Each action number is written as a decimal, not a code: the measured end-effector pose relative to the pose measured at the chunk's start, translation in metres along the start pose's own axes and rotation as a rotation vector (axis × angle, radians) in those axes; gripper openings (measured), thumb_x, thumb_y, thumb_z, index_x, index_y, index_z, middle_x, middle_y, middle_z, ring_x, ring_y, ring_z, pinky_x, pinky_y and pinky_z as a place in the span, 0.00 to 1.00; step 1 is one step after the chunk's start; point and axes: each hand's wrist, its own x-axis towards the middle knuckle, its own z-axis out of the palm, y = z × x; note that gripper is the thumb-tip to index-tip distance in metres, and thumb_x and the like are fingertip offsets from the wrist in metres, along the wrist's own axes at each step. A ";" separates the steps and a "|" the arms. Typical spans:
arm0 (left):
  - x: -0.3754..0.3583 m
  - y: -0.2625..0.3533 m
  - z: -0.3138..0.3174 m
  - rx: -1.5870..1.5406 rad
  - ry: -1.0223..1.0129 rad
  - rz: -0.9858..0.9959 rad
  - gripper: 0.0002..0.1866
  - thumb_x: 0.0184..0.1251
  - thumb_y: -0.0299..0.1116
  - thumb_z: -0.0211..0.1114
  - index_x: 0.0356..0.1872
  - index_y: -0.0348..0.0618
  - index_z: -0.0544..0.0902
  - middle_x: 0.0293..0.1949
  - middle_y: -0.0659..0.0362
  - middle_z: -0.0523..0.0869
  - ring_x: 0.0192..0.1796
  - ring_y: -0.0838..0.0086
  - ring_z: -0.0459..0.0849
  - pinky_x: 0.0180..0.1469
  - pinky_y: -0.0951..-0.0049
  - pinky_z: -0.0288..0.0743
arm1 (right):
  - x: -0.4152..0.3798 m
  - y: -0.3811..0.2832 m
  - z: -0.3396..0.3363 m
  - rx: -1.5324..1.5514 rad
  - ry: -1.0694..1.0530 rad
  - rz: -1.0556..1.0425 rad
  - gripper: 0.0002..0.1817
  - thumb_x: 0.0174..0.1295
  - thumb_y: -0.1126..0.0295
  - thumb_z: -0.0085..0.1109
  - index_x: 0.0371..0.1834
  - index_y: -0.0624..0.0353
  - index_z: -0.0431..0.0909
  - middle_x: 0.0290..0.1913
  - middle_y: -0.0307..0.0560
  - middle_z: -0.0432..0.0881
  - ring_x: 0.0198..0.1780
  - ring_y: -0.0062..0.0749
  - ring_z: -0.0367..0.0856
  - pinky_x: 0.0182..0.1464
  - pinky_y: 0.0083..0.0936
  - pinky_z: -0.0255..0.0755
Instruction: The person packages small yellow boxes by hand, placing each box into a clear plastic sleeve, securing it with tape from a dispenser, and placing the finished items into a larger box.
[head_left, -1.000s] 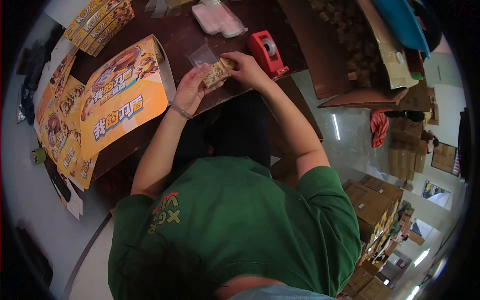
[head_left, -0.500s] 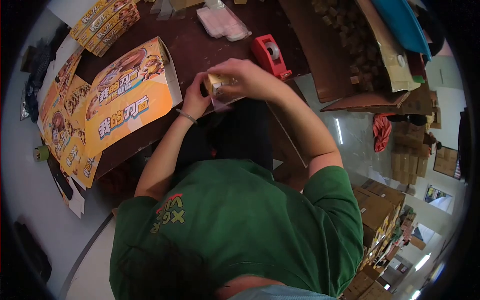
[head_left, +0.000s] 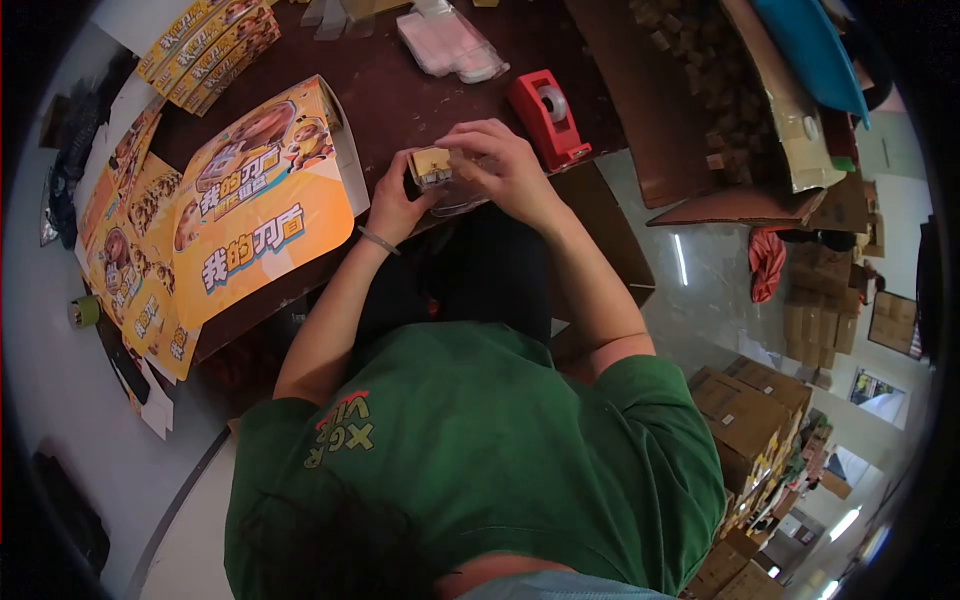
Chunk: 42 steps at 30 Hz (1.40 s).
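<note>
My left hand (head_left: 398, 205) is closed round a small yellow printed box (head_left: 431, 160), held at the table's near edge. Clear plastic wrap (head_left: 457, 197) hangs off the box's near side and spans the gap to my right hand (head_left: 508, 172). The bent fingers of that hand are closed on the wrap, close against the box; their tips are partly hidden. Left of my hands lies a large orange printed display carton (head_left: 275, 235), its flap open. Beyond my right hand stands a red tape dispenser (head_left: 547, 115) with a clear roll.
Pale pink plastic sleeves (head_left: 452, 45) lie at the back of the table. Yellow printed boxes (head_left: 210, 50) are stacked at the far left. A big cardboard carton (head_left: 650, 115) at the right holds many small boxes; a blue tray (head_left: 805, 50) rests by its edge.
My right hand has shifted right and down off the top of the box, drawing the clear wrap with it. More of the yellow box shows. My left hand has barely moved.
</note>
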 end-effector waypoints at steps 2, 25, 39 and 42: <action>-0.001 0.004 0.000 -0.019 -0.005 -0.033 0.30 0.53 0.32 0.76 0.56 0.44 0.72 0.48 0.52 0.84 0.54 0.58 0.84 0.55 0.64 0.76 | 0.011 -0.001 -0.001 -0.332 -0.117 -0.216 0.13 0.53 0.71 0.66 0.43 0.53 0.84 0.47 0.40 0.82 0.49 0.38 0.76 0.50 0.33 0.74; -0.016 0.071 -0.029 -0.301 0.054 0.218 0.50 0.61 0.51 0.69 0.76 0.39 0.51 0.73 0.50 0.63 0.75 0.61 0.62 0.76 0.62 0.53 | 0.044 -0.057 -0.042 0.280 -0.230 0.016 0.07 0.68 0.70 0.60 0.38 0.63 0.78 0.31 0.35 0.80 0.33 0.12 0.75 0.34 0.14 0.70; 0.015 0.094 -0.041 -0.399 -0.046 -0.029 0.36 0.61 0.20 0.68 0.68 0.38 0.58 0.58 0.48 0.79 0.62 0.70 0.76 0.64 0.71 0.70 | 0.045 -0.036 -0.023 -0.228 -0.224 -0.268 0.22 0.59 0.63 0.68 0.55 0.60 0.79 0.54 0.51 0.81 0.58 0.47 0.77 0.59 0.38 0.74; 0.017 0.095 -0.038 -0.230 -0.009 0.057 0.39 0.57 0.16 0.68 0.68 0.39 0.58 0.57 0.48 0.79 0.61 0.69 0.77 0.66 0.70 0.69 | 0.044 -0.038 -0.028 -0.215 -0.328 -0.245 0.26 0.58 0.63 0.69 0.59 0.60 0.78 0.57 0.53 0.79 0.57 0.47 0.78 0.57 0.36 0.76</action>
